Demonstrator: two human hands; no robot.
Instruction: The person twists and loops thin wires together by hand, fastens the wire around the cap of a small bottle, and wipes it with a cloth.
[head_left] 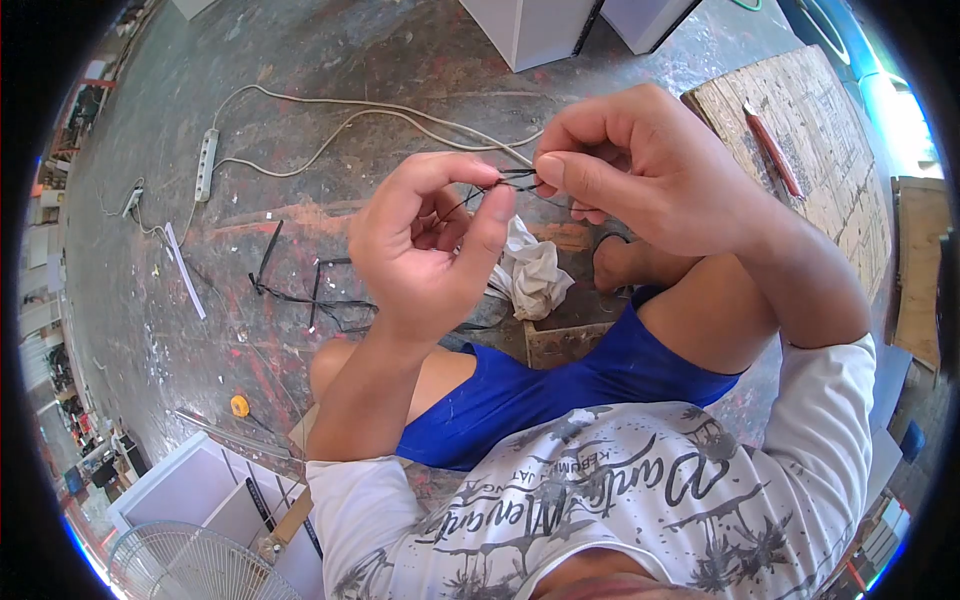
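My left hand (425,245) and my right hand (655,170) are raised in front of my chest, close together. Each pinches thin black wire (518,171) between thumb and fingertips. Two strands bridge the small gap between the hands, and a loose end hangs below the left fingertips. Whether it is electrical wire or plain cord is too fine to tell. Beneath the hands, a crumpled white cloth (538,270) lies on the floor between my legs. Left of it is a tangle of black cable or strap (318,297), partly hidden by my left forearm.
A white power strip (206,165) and its cord lie on the floor at upper left. To the right is a worn wooden board (825,150) with a red-handled tool (775,155). A yellow tape measure (240,405) and a fan (190,565) sit at lower left. White panels (530,30) stand ahead.
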